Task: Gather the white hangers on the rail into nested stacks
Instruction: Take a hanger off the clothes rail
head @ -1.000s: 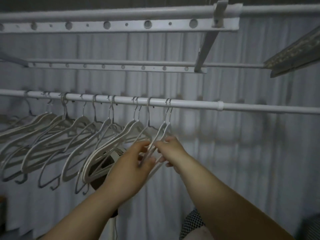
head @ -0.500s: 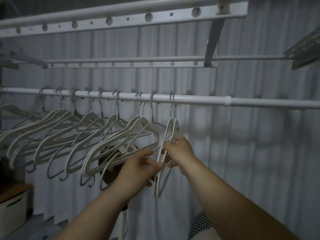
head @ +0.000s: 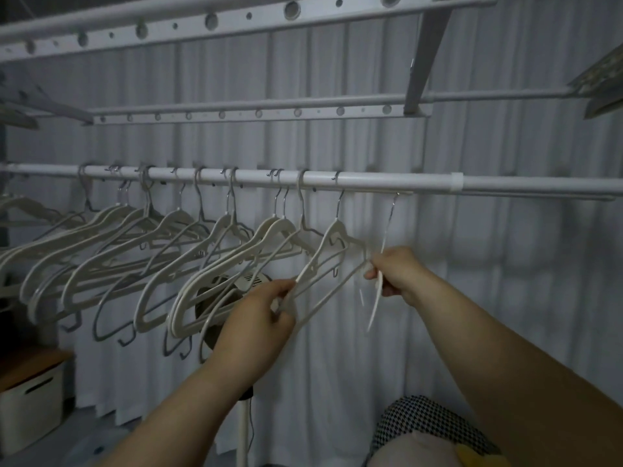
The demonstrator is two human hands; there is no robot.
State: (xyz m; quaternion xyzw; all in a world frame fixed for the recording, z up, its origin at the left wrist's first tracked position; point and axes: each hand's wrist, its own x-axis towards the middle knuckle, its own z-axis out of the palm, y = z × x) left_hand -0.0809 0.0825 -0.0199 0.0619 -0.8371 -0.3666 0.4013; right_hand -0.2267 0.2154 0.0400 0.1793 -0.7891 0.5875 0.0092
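Note:
Several white hangers hang in a slanted row on the white rail, left of its middle. My left hand is shut on the lower arm of the rightmost hanging hanger, whose hook sits on the rail. My right hand grips a separate white hanger, blurred and turned edge-on. Its metal hook is just below the rail, to the right of the others; I cannot tell whether it touches the rail.
Two perforated white bars run above the rail. A white curtain hangs behind. A dark fan on a pole stands behind the hangers. A white storage box with a wooden lid sits low left. Checked fabric lies at the bottom.
My hands have drawn apart. The two rightmost hangers, held together before, are now separated: the right hand carried one to the right and the left hand keeps the other.

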